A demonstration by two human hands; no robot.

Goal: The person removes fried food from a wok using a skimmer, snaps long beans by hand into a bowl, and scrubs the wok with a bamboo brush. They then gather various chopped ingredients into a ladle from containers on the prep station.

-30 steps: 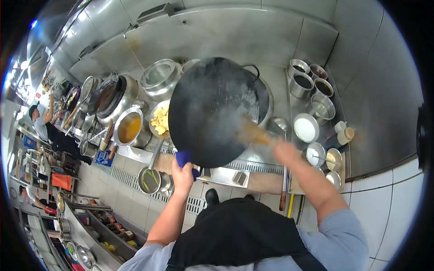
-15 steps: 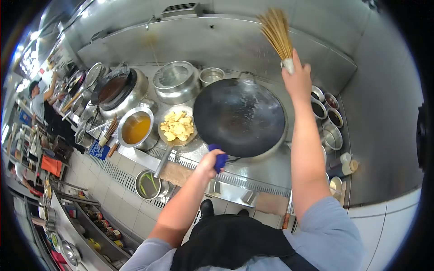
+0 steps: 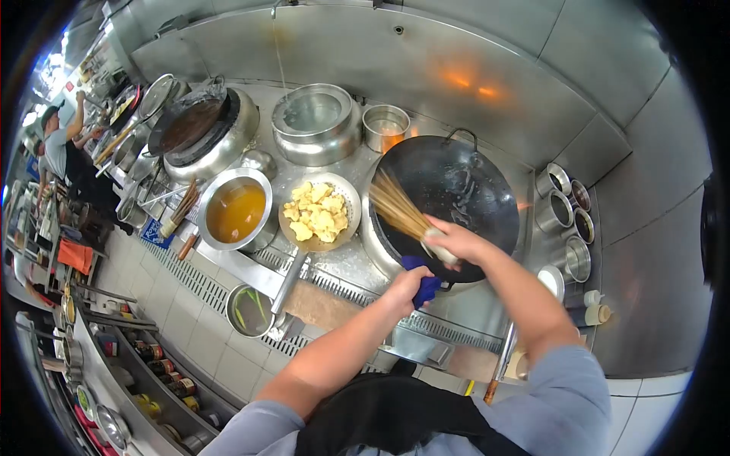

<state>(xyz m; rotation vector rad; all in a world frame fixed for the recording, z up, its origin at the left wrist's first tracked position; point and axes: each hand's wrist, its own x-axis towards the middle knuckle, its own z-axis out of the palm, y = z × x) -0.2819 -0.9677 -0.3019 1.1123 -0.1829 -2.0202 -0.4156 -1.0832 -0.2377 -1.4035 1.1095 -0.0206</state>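
Observation:
My right hand is closed round the pale bound handle of a bamboo wok brush, whose bristles fan out, a little blurred, over the left rim of the wok. The large black wok sits on the burner with wet streaks inside. At its near edge my left hand grips a folded purple cloth, pressed where the wok's near handle is; the cloth mostly hides that handle. Left of the wok, a perforated strainer ladle carries pale yellow fried pieces.
A steel pot of amber liquid stands left of the strainer. Behind are a water-filled pot and a small steel pot. Seasoning containers line the right side. A co-worker stands far left. Orange light glows on the back wall.
My right hand has swung the brush down from above the back of the stove to the wok's left side. The view has shifted. My left hand still holds the cloth at the wok's edge.

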